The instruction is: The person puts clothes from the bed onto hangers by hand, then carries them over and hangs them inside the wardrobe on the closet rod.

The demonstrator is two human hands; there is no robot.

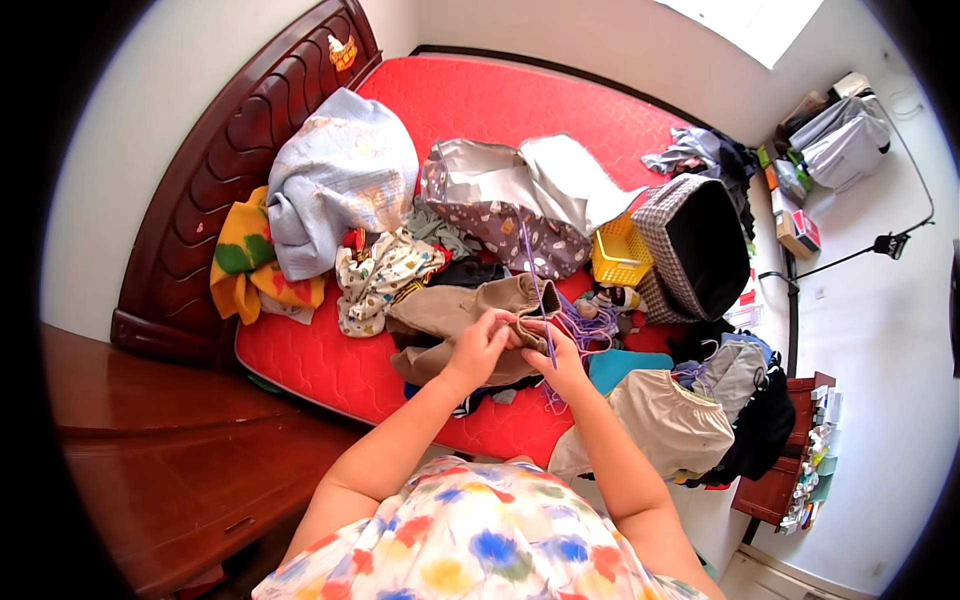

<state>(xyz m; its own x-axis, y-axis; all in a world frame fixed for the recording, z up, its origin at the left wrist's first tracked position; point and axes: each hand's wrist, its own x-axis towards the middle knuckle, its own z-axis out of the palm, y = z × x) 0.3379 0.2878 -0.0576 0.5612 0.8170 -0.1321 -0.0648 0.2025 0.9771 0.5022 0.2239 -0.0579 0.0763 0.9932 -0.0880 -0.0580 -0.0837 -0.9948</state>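
Note:
Khaki trousers (440, 312) stretch across the bed in front of me, their waistband raised between my hands. My left hand (482, 352) is closed, pinching the edge of the waistband. Close beside it, my right hand (560, 362) grips a thin purple clothes hanger (536, 268) together with the waistband's right side. The hanger stands nearly upright, seen edge-on, and its lower end passes by my right fingers. More purple hangers (592, 325) lie in a tangle just right of the trousers. How far the hanger reaches into the waistband is hidden.
A red mattress (520, 90) carries a pale blue quilt (345, 170), a patterned cloth with a silvery lining (520, 200), a yellow basket (620, 250) and a checkered storage box (690, 240). Beige shorts (665, 420) lie at right. A wooden cabinet (190, 450) stands at left.

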